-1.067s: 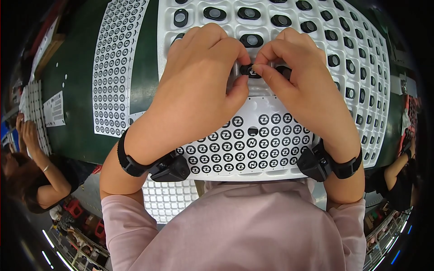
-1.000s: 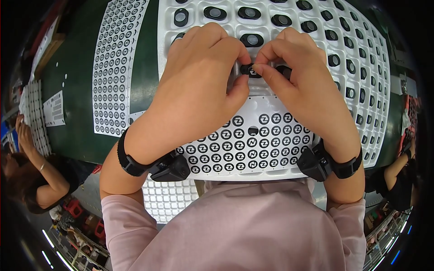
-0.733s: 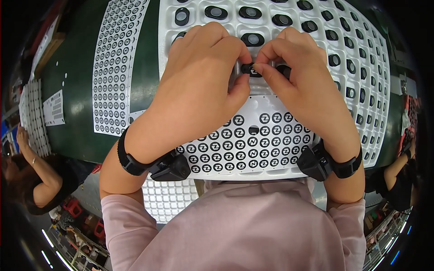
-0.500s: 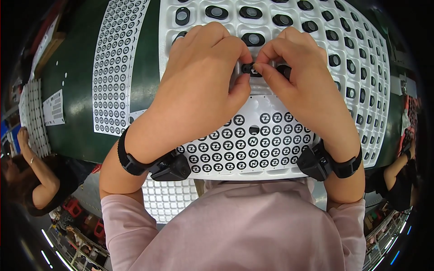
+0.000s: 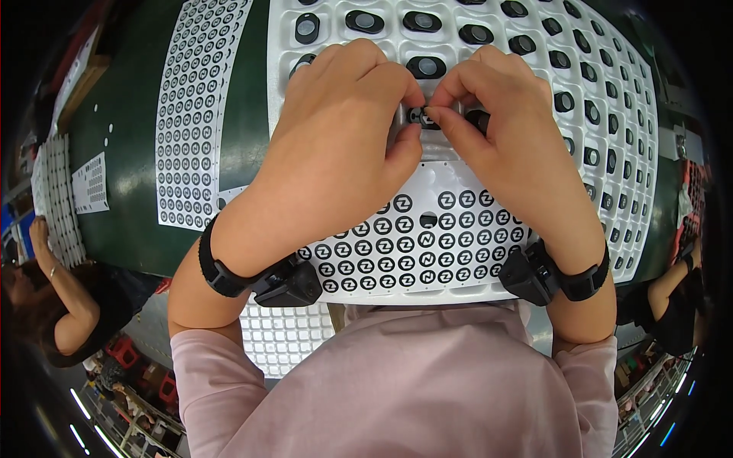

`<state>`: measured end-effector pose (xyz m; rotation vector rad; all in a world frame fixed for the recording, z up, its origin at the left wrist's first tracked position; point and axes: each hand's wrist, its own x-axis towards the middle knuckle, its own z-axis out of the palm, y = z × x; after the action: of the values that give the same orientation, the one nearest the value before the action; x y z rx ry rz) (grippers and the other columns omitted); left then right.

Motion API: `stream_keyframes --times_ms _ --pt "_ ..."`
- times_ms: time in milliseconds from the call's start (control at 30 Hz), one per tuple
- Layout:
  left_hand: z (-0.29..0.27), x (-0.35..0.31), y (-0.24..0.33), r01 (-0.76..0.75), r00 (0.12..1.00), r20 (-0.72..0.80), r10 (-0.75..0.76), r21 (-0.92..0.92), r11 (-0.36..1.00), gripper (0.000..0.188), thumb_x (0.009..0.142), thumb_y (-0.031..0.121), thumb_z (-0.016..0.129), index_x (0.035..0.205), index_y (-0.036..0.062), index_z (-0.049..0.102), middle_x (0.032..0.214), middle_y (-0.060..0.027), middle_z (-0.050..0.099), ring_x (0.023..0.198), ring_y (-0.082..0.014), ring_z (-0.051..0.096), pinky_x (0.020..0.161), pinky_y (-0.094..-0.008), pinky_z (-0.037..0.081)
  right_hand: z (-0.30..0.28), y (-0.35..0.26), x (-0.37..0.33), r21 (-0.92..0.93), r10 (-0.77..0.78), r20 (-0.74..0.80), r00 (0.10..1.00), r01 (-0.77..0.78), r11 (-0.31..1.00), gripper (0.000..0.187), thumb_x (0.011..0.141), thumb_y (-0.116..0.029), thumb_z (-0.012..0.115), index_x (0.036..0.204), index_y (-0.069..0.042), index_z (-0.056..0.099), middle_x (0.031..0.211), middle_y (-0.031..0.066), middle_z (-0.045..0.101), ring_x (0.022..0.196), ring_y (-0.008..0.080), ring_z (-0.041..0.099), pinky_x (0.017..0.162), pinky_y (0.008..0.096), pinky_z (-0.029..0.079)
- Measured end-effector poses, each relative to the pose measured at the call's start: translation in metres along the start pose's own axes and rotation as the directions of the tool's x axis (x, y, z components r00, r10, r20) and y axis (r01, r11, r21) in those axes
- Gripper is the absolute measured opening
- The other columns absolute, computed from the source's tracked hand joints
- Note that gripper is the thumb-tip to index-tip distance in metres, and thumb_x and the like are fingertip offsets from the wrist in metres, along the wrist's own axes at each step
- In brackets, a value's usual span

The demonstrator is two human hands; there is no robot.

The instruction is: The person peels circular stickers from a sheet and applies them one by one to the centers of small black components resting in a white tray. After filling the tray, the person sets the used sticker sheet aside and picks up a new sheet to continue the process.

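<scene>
while your left hand (image 5: 341, 131) pinches a black gadget (image 5: 415, 116) and your right hand (image 5: 504, 114), grip closed, holds its sticker (image 5: 430, 120), any slip could skew it.

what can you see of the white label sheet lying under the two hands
The white label sheet looks like thin, smooth paper or film, printed with rows of round black labels bearing white zigzag marks. One upper spot is blank; just below it is a dark round patch. It lies roughly flat on the white tray, along its near edge, partly hidden by the left hand and right hand; contact with them is unclear.
</scene>
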<state>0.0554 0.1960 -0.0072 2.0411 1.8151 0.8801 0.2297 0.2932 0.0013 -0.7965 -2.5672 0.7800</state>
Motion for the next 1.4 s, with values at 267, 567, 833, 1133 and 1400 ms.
stream_keyframes --times_ms 267,567,833,1133,1400 --pt "-0.002 0.000 0.001 0.015 1.000 0.025 -0.016 0.011 1.000 0.022 0.077 0.001 0.072 0.099 0.0012 0.068 0.091 -0.0095 0.059 0.085 -0.0266 0.060 0.077 -0.0375 0.048 -0.026 -0.011 -0.011 -0.115 -0.070 -0.019 0.997 0.067 0.991 0.017 0.081 0.000 0.070 0.096 -0.004 0.062 0.105 0.0085 0.069 0.100 0.0289 0.059 0.090 0.0406 0.043" --pt "0.001 -0.001 0.000 0.011 1.000 -0.004 -0.011 -0.021 1.000 0.022 0.077 0.001 0.073 0.098 0.0013 0.068 0.091 -0.0098 0.059 0.087 -0.0268 0.060 0.077 -0.0376 0.048 -0.036 -0.030 -0.040 -0.172 -0.133 0.249 0.959 0.179 0.969 0.032 0.076 0.004 0.065 0.105 -0.008 0.060 0.133 0.0049 0.068 0.110 0.0295 0.057 0.094 0.0437 0.040" --pt "0.002 -0.001 -0.002 -0.015 1.000 -0.001 0.015 0.012 1.000 0.020 0.077 0.001 0.073 0.096 0.0020 0.067 0.091 -0.0093 0.060 0.090 -0.0294 0.059 0.079 -0.0398 0.046 -0.021 -0.044 -0.039 -0.341 -0.129 0.253 0.959 0.214 0.915 0.036 0.073 0.004 0.064 0.107 -0.007 0.058 0.128 0.0085 0.069 0.110 0.0278 0.058 0.091 0.0399 0.041" --pt "-0.003 0.002 0.000 -0.026 0.998 0.056 0.024 0.033 0.999 0.021 0.078 0.001 0.072 0.098 0.0025 0.066 0.092 -0.0095 0.060 0.089 -0.0288 0.059 0.081 -0.0402 0.045 -0.051 -0.020 -0.023 -0.148 -0.050 0.243 0.969 0.088 0.985 0.025 0.084 0.002 0.063 0.108 -0.005 0.064 0.106 0.0093 0.068 0.108 0.0283 0.059 0.094 0.0388 0.042" --pt "-0.015 0.007 0.019 -0.042 0.995 0.095 0.044 -0.018 0.999 0.026 0.079 0.003 0.073 0.104 0.0034 0.064 0.093 -0.0097 0.061 0.090 -0.0296 0.060 0.083 -0.0399 0.046 -0.075 -0.011 -0.071 -0.168 0.056 0.097 0.994 -0.040 0.985 0.024 0.086 -0.005 0.069 0.110 -0.005 0.067 0.107 0.0101 0.065 0.106 0.0306 0.058 0.098 0.0381 0.040"
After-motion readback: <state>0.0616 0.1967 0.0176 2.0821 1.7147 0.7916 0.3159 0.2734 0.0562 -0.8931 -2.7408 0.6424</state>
